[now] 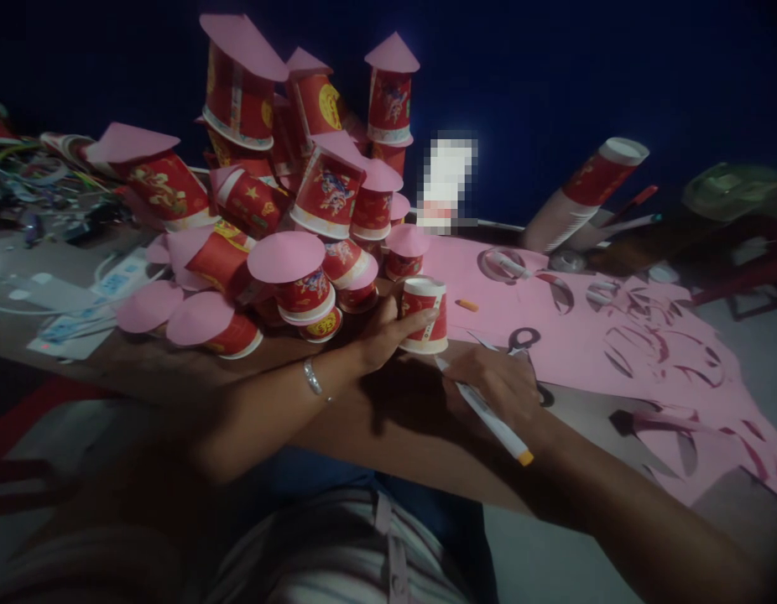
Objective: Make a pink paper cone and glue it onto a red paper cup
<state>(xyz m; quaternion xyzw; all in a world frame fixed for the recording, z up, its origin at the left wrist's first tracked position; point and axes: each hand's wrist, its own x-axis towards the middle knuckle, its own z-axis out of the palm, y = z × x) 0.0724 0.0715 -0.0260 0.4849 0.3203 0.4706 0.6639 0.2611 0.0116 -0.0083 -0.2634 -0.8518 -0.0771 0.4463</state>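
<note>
My left hand (388,331) grips a red paper cup (419,335) from its left side, fingers wrapped around it. The cup stands upside down, its pale base facing up. In my right hand (492,382) is a white pen (495,424) with an orange end, its narrow tip close to the cup's lower rim. Whether the tip touches the cup I cannot tell. Just beyond the right hand lie black-handled scissors (524,339), partly hidden by it. A small orange cap (467,305) rests on the pink paper (455,268) behind the cup.
Several red cups with pink cone tops (288,256) are piled at the left and back. A tall stack of cups (606,172) leans at the back right. Cut pink scraps (665,335) cover the right side. A white power strip (61,298) and cables lie far left.
</note>
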